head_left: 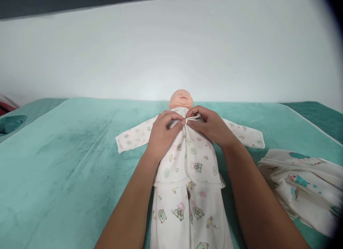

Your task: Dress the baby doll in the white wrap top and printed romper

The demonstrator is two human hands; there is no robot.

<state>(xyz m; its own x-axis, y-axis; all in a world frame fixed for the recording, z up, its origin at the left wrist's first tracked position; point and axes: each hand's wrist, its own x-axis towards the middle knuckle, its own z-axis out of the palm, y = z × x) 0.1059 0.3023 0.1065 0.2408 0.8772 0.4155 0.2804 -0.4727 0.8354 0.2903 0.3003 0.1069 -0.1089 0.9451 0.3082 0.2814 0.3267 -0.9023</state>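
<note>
A baby doll lies on its back, head at the far end, dressed in a white printed jacket and matching trousers. Both sleeves stretch out to the sides. At the chest, my left hand pinches the jacket's front edge between thumb and fingers. My right hand grips the other front edge just beside it, thumb and fingertips closed on the folded cloth. The fingertips of both hands almost meet at the front opening. Whatever fastener may be there is hidden by my fingers.
A teal plush cover spreads under the doll. To the right lies a crumpled white cloth with coloured prints. A pale wall rises behind the far edge, and something red shows at far left.
</note>
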